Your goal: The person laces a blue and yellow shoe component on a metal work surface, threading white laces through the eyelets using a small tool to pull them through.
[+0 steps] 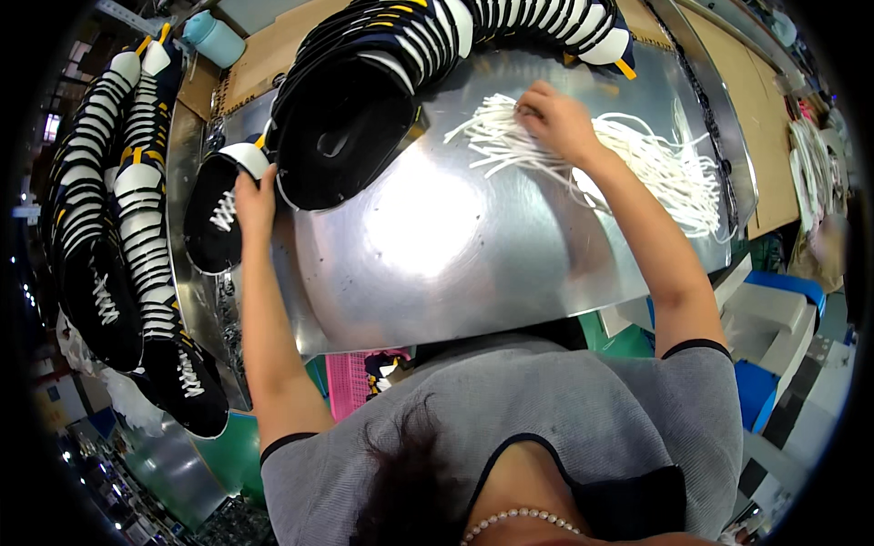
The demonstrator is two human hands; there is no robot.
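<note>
The left hand (pixel 257 202) grips the black, white-laced shoe upper (pixel 206 241) at the silver metal bench (pixel 419 296), well left of the right hand (pixel 553 120), curled at thin white cords (pixel 660 173) lying roughly left-to-right, its grasp indeterminable.

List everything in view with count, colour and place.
laced shoe upper: one, black and white, table's left edge
nested shoe uppers: many, black, white, yellow, table's far side
side uppers: many, black, white, yellow, left of table
laces: many, white, table's right side
table: one, silver, centre
container: one, light blue, upper left
basket: one, pink, below table's near edge
cardboard: several pieces, brown, around table
bins: count unclear, blue and grey, right
grey top: one, lower centre
left hand: one, bare, on laced shoe upper
right hand: one, bare, at laces
</note>
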